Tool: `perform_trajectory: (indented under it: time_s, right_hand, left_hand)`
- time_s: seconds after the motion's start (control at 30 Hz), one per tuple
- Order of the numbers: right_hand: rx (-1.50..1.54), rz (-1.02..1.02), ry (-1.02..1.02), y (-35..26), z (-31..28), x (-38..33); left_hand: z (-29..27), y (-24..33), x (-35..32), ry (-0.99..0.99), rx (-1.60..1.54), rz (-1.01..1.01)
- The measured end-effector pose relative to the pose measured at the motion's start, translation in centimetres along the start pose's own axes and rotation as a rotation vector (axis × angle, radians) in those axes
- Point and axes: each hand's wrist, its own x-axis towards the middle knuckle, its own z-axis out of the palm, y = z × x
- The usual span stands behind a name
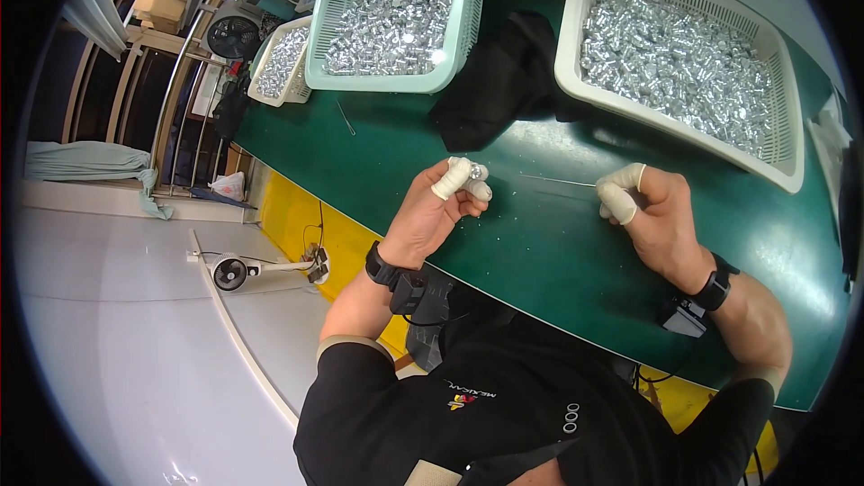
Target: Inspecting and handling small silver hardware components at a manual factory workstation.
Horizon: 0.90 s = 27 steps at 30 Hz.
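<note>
My left hand (441,201), with white finger cots on the thumb and fingertips, pinches a small shiny metal cylinder (476,172) above the green table (531,261). To its right, my right hand (646,207), also in finger cots, is closed on a thin metal needle-like rod (562,182). The rod's tip points left toward the metal cylinder, with a gap between the two. Each wrist wears a black strap with a small box on it.
Small metal cylinders fill a pale green basket (378,83), a large white basket (684,135) at right and a smaller white basket (292,97). Black cloth (499,81) lies between the larger two. A thin wire tool (346,117) rests at the table's left. Tiny bits dot the tabletop.
</note>
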Motion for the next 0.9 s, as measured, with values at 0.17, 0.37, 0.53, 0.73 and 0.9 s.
perform_trajectory:
  time_s: [0.17, 0.37, 0.53, 0.73, 0.9]
  right_hand:
    - [-0.205, -0.357, 0.049, -1.4, 0.3, -0.6]
    - [-0.317, -0.525, 0.031, -1.4, 0.3, -0.6]
    - [-0.351, -0.541, 0.062, -1.3, 0.3, -0.7]
    - [-0.492, -0.667, 0.093, -1.4, 0.0, -0.7]
    - [-0.605, -0.83, 0.148, -1.4, 0.2, -0.8]
  left_hand:
    - [0.9, -0.2, 0.1, -0.03, -0.006, -0.018]
    - [2.5, -0.7, 0.4, -0.049, -0.017, -0.045]
    - [3.5, -0.8, 0.5, -0.061, -0.038, -0.041]
    - [4.4, -1.2, 0.4, -0.049, -0.075, -0.039]
    - [5.1, -1.6, 0.0, -0.032, -0.149, -0.035]
